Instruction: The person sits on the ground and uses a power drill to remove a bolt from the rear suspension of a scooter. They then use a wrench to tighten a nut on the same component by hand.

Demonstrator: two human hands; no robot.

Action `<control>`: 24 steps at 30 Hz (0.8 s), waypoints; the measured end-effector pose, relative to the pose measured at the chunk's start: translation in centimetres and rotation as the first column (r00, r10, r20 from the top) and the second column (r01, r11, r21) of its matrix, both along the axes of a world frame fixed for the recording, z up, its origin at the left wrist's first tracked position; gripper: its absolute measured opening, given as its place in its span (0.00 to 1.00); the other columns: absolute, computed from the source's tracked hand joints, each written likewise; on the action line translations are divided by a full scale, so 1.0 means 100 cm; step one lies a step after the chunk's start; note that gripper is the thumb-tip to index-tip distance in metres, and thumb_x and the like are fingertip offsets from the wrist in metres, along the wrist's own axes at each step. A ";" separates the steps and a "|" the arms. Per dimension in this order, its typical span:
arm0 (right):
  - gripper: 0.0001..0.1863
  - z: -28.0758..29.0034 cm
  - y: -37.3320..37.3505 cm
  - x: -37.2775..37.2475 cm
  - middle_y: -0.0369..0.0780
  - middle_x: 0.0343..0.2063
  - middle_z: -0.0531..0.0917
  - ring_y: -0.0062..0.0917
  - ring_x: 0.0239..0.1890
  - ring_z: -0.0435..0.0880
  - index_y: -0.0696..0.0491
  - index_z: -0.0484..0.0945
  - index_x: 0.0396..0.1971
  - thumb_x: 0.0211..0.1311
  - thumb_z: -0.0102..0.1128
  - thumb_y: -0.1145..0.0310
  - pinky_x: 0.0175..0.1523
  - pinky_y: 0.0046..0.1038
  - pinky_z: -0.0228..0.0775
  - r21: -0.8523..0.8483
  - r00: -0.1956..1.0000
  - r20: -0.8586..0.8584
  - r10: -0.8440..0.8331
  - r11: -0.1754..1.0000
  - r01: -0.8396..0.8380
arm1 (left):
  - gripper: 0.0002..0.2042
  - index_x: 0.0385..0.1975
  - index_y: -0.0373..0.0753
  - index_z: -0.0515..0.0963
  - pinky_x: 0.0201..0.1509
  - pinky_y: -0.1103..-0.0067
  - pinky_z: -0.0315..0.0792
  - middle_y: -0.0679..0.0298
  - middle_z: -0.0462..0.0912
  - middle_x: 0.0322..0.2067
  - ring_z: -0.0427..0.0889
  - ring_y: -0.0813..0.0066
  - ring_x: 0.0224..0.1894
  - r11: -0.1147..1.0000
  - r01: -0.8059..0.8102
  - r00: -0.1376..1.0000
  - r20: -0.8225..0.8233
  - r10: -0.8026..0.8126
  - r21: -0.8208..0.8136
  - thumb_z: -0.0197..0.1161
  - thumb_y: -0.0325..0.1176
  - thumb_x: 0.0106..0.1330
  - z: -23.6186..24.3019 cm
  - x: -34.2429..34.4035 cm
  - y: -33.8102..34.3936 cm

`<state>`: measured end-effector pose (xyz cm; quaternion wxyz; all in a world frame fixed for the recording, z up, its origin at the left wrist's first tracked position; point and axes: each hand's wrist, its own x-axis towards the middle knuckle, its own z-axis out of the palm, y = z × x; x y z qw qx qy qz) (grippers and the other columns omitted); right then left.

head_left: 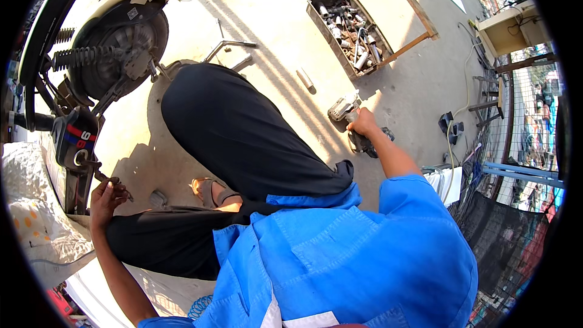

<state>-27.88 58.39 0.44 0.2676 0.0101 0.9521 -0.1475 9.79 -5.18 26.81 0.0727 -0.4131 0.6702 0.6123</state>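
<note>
My right hand (364, 123) is wrapped round the handle of a grey cordless impact wrench (344, 108), which is held just above the concrete floor with its dark battery end (364, 144) below my wrist. On the far left, my left hand (104, 201) is closed with its fingertips at a dark metal lever (102, 173) on the side of a motorcycle's engine cover (74, 136). The exact grip there is partly hidden. The motorcycle's rear wheel (130, 42) and spring shock (82, 59) stand beyond that hand.
A crate (335, 42) full of sockets and tools stands ahead, beside a wooden frame (413, 6). A three-armed wrench (226, 44) and a small tube-shaped piece (305, 79) lie on the floor. Black pieces (452, 123) and a cable (466, 85) are at right.
</note>
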 end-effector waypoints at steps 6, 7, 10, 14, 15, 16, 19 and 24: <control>0.37 0.026 0.040 0.031 0.52 0.42 0.80 0.41 0.45 0.81 0.64 0.75 0.43 0.28 0.79 0.63 0.48 0.35 0.74 0.033 0.991 0.039 -0.126 0.992 0.125 | 0.20 0.49 0.30 0.71 0.40 0.78 0.78 0.58 0.80 0.35 0.82 0.71 0.36 0.999 0.044 0.999 -0.023 -0.045 -0.031 0.56 0.43 0.69 0.006 -0.011 0.005; 0.37 0.009 0.058 0.034 0.52 0.42 0.80 0.41 0.45 0.81 0.64 0.75 0.43 0.28 0.79 0.63 0.47 0.35 0.74 0.049 0.984 0.019 -0.175 0.983 0.174 | 0.20 0.49 0.30 0.71 0.40 0.78 0.78 0.58 0.80 0.35 0.82 0.71 0.36 0.998 0.045 0.999 -0.020 -0.046 -0.034 0.56 0.43 0.69 0.006 -0.014 0.005; 0.35 0.011 0.066 0.042 0.53 0.42 0.80 0.43 0.46 0.80 0.64 0.75 0.42 0.28 0.78 0.65 0.49 0.36 0.74 0.072 0.966 0.028 -0.258 0.964 0.256 | 0.20 0.49 0.30 0.71 0.40 0.78 0.78 0.58 0.80 0.35 0.82 0.72 0.36 0.999 0.036 0.999 -0.015 -0.037 -0.038 0.56 0.42 0.69 0.006 -0.016 0.004; 0.35 0.005 0.083 0.048 0.53 0.41 0.80 0.43 0.45 0.80 0.64 0.74 0.40 0.30 0.80 0.62 0.48 0.37 0.74 0.117 0.969 0.052 -0.241 0.965 0.234 | 0.19 0.49 0.30 0.71 0.40 0.77 0.79 0.57 0.80 0.34 0.82 0.71 0.36 0.998 0.045 0.999 -0.011 -0.045 -0.047 0.56 0.41 0.69 0.009 -0.024 0.006; 0.34 -0.002 0.088 0.050 0.53 0.41 0.80 0.43 0.45 0.80 0.64 0.74 0.40 0.30 0.79 0.62 0.48 0.37 0.74 0.128 0.972 0.040 -0.231 0.966 0.224 | 0.19 0.49 0.30 0.71 0.40 0.77 0.79 0.57 0.80 0.34 0.82 0.71 0.36 0.997 0.048 0.999 -0.006 -0.049 -0.059 0.56 0.40 0.69 0.010 -0.028 0.009; 0.34 -0.004 0.086 0.051 0.53 0.41 0.80 0.43 0.45 0.80 0.64 0.74 0.40 0.31 0.79 0.61 0.48 0.37 0.74 0.135 0.976 0.027 -0.217 0.968 0.212 | 0.19 0.49 0.29 0.71 0.39 0.77 0.79 0.57 0.80 0.34 0.82 0.70 0.36 0.997 0.049 0.999 -0.008 -0.050 -0.064 0.56 0.40 0.69 0.011 -0.028 0.009; 0.33 0.004 0.081 0.045 0.52 0.43 0.80 0.43 0.48 0.79 0.62 0.75 0.41 0.34 0.79 0.60 0.51 0.37 0.73 0.202 0.982 0.110 -0.151 0.971 0.127 | 0.19 0.49 0.28 0.71 0.38 0.77 0.79 0.55 0.81 0.33 0.82 0.69 0.35 0.996 0.047 0.999 -0.018 -0.049 -0.072 0.56 0.40 0.69 0.008 -0.028 0.008; 0.32 0.007 0.084 0.033 0.52 0.44 0.80 0.43 0.48 0.79 0.62 0.76 0.41 0.36 0.78 0.58 0.52 0.37 0.73 0.223 0.984 0.162 -0.068 0.974 0.030 | 0.19 0.47 0.28 0.71 0.38 0.78 0.78 0.56 0.81 0.33 0.82 0.69 0.35 0.993 0.064 0.998 -0.016 -0.066 -0.101 0.56 0.40 0.69 0.012 -0.029 0.011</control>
